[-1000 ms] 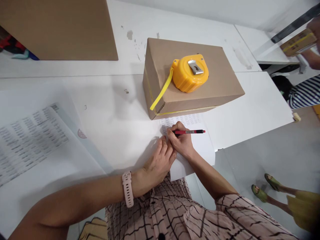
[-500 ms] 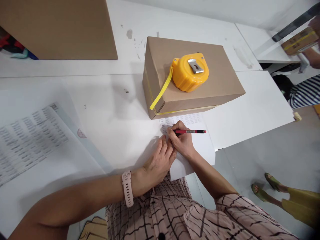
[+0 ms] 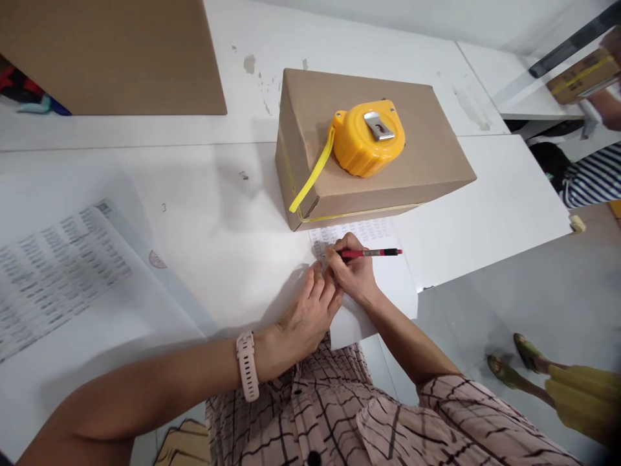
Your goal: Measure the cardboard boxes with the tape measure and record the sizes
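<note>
My right hand grips a red and black pen, its tip down on a printed sheet. Beside it my left hand lies flat on the sheet's left edge, fingers stretched out and touching the right hand. Part of the sheet is tucked against or under a brown cardboard box, so its far end is hidden. On the box rests a yellow tape measure, a short length of its yellow tape hanging over the box's left edge.
Printed papers lie at the left of the white table. A large cardboard box stands at the back left. Someone in green sandals stands at the lower right; another person's hand is near a taped box.
The pen has tilted very slightly in my right hand. Otherwise both hands, the box and the tape measure stay in place.
</note>
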Demonstrator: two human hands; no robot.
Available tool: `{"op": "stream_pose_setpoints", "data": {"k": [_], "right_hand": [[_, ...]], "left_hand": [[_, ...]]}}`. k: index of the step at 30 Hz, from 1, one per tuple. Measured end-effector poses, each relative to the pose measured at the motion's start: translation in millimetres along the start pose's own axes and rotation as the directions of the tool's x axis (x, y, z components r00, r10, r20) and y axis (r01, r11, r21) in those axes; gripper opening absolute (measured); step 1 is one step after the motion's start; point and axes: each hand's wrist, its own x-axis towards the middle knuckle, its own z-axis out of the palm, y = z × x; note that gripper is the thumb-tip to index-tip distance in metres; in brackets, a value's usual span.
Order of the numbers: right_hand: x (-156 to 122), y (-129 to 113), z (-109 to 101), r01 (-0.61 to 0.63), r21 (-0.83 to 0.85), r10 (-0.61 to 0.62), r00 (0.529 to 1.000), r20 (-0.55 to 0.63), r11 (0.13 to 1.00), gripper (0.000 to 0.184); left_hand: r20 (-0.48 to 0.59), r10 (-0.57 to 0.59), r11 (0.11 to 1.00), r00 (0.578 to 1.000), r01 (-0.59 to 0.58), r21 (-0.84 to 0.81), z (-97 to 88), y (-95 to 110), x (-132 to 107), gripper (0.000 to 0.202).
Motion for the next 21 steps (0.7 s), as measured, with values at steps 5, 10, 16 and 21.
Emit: {"op": "stream_pose_setpoints", "data": {"k": [5,10,16,21], "right_hand": [[0.3,-0.8,0.3,0.014,-0.007,-0.014,1.0,-0.002,1.0,0.026],[0.1,-2.8,0.2,0.029,-0.015,-0.029,1.0,0.001,0.999,0.025],[-0.2,0.3,0.2,0.015,0.004,-0.015,1.0,0.006,1.0,0.025],[1.0,-0.3,0.3,0.026,0.003,-0.026,0.999,-0.02,1.0,0.025]], "left_hand": [[-0.001,-0.009,1.0,1.0,0.009,0.007,0.0,0.0,0.3,0.072],[0.016,-0.002,1.0,1.0,0.002,0.017,-0.8,0.1,0.4,0.071],[0.001,0.0,1.0,1.0,0.0,0.0,0.2,-0.4,0.2,0.071],[0.016,-0.004,1.0,1.0,0.004,-0.006,-0.9,-0.8,0.6,0.072]]}}
